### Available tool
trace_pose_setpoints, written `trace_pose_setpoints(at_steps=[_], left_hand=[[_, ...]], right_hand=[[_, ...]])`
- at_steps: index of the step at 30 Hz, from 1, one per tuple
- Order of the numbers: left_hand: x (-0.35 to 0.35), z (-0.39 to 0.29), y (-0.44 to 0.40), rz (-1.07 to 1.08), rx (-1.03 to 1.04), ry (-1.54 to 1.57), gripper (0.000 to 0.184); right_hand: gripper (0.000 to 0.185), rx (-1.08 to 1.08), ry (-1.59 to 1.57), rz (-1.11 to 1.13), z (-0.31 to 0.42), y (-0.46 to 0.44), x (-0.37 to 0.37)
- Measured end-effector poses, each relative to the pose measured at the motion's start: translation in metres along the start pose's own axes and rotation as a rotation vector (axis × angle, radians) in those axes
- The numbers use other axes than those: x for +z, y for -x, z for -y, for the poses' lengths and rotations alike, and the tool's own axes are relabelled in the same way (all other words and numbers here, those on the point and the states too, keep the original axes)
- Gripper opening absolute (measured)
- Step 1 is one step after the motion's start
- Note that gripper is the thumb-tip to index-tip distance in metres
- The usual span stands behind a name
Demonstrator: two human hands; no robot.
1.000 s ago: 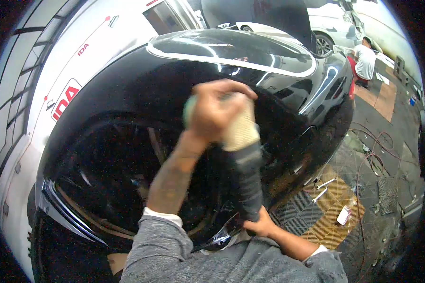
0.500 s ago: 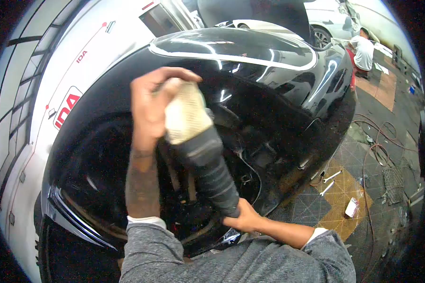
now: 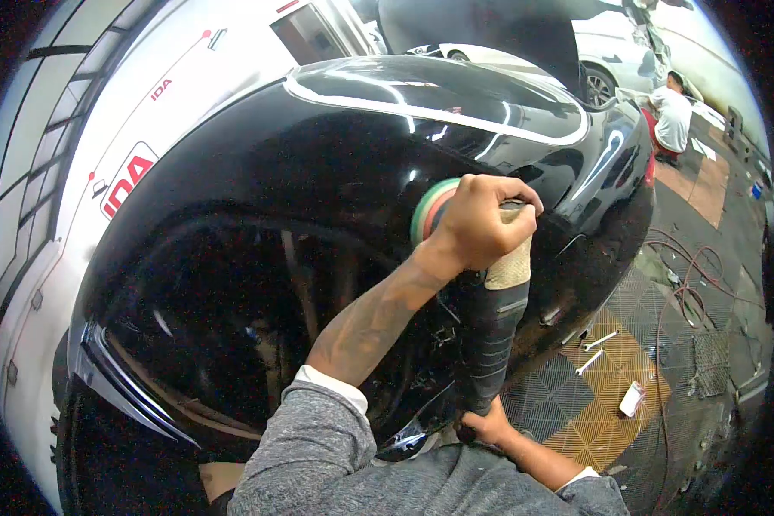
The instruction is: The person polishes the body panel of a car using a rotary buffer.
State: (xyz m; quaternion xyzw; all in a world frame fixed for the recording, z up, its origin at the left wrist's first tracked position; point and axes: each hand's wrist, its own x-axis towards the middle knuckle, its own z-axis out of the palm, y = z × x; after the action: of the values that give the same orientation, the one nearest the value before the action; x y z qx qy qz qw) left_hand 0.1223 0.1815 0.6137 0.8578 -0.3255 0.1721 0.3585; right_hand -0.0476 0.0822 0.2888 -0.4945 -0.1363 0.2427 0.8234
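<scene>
A car polisher [image 3: 494, 331] with a black ribbed body and a taped tan head lies along the side of a glossy black car [image 3: 189, 172]. My left hand [image 3: 486, 225] is wrapped over the polisher's head. Lower down, my right hand [image 3: 488, 426] grips the rear end of the body. The round pad [image 3: 428, 215], with a green rim and an orange band, faces the dark panel and appears to touch it, though my left hand hides part of it. White tape [image 3: 439, 114] outlines the window above.
To the right, two wrenches [image 3: 595, 353] and a small white packet [image 3: 632, 399] lie on floor tiles [image 3: 568, 378]. A reddish hose [image 3: 697, 262] coils beyond them. Another person [image 3: 671, 116] crouches at the far right near a light-coloured car [image 3: 615, 52].
Both hands have swung the polisher to the right. Its pad, hidden before, now shows at the car's side. My view has shifted slightly.
</scene>
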Motion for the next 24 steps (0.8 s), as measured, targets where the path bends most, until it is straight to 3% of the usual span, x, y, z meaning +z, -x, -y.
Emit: trace_pose_setpoints(at_steps=[3, 5, 6, 8, 12, 14, 15, 18, 20, 21, 24], left_hand=[[-0.035, -0.008, 0.008, -0.032, -0.027, -0.059, 0.024], [-0.071, -0.012, 0.016, -0.112, 0.048, -0.012, 0.023], [-0.092, -0.015, 0.023, -0.129, -0.035, 0.056, 0.024], [-0.13, -0.031, 0.031, -0.208, -0.101, 0.089, 0.027], [-0.163, -0.049, 0.04, -0.268, -0.04, 0.192, 0.027], [-0.154, -0.034, 0.035, -0.286, -0.06, 0.134, 0.026], [-0.141, -0.026, 0.03, -0.268, -0.056, 0.107, 0.025], [-0.074, 0.0, 0.002, -0.2, 0.089, 0.029, 0.022], [-0.026, 0.009, -0.02, -0.143, 0.123, -0.001, 0.021], [-0.01, 0.011, -0.03, -0.12, 0.11, -0.021, 0.022], [0.009, 0.012, -0.045, -0.065, 0.046, -0.017, 0.022]], right_hand=[[0.065, -0.012, 0.078, -0.043, 0.008, -0.009, 0.02], [0.057, -0.117, 0.214, 0.109, 0.022, -0.029, 0.042], [0.048, -0.115, 0.149, 0.197, 0.075, -0.03, 0.068], [0.043, -0.139, 0.316, 0.297, 0.078, -0.05, 0.084], [0.043, -0.206, 0.18, 0.363, 0.107, -0.056, 0.1], [0.044, -0.11, 0.263, 0.357, 0.115, -0.052, 0.086], [0.045, 0.04, 0.337, 0.388, 0.111, -0.051, 0.069], [0.057, -0.076, 0.364, 0.157, 0.057, -0.037, 0.014], [0.063, 0.024, 0.108, 0.079, 0.042, -0.023, -0.008], [0.065, -0.056, 0.073, 0.049, 0.05, -0.019, -0.008], [0.067, -0.024, 0.008, 0.024, 0.034, -0.019, -0.019]])
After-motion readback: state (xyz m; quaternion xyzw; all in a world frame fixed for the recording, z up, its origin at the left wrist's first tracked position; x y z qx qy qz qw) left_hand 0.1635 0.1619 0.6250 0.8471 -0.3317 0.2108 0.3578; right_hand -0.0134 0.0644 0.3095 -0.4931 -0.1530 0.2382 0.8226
